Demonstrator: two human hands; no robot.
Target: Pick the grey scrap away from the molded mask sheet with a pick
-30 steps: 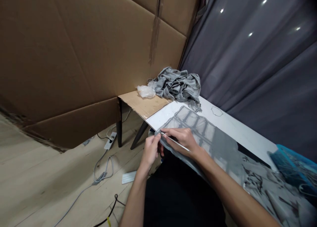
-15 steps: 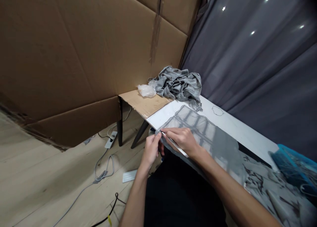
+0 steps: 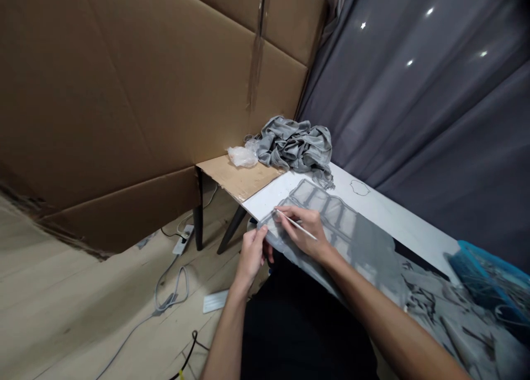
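A grey sheet of thin fabric [image 3: 375,242], with paler squarish panels in rows, spreads over the table's near edge and my lap. At its left corner my left hand [image 3: 251,253] pinches the edge between thumb and fingers; the fingers under the cloth are partly hidden. My right hand [image 3: 305,230] is closed round a slim white pen-like stick [image 3: 298,226], its tip pointing left, just above the cloth by the corner. I cannot tell whether the tip touches it.
Crumpled grey cloth [image 3: 296,145] and a clear plastic bag [image 3: 243,156] lie at the far end of the white table [image 3: 372,203]. A blue basket [image 3: 488,275] stands right, beside more bunched fabric [image 3: 459,325]. Cardboard [image 3: 136,93] rises behind; a power strip [image 3: 183,239] and cables are on the floor.
My right hand has risen slightly and the stick's tip has moved a little away from my left hand. My left hand keeps its pinch on the fabric. The view has shifted slightly.
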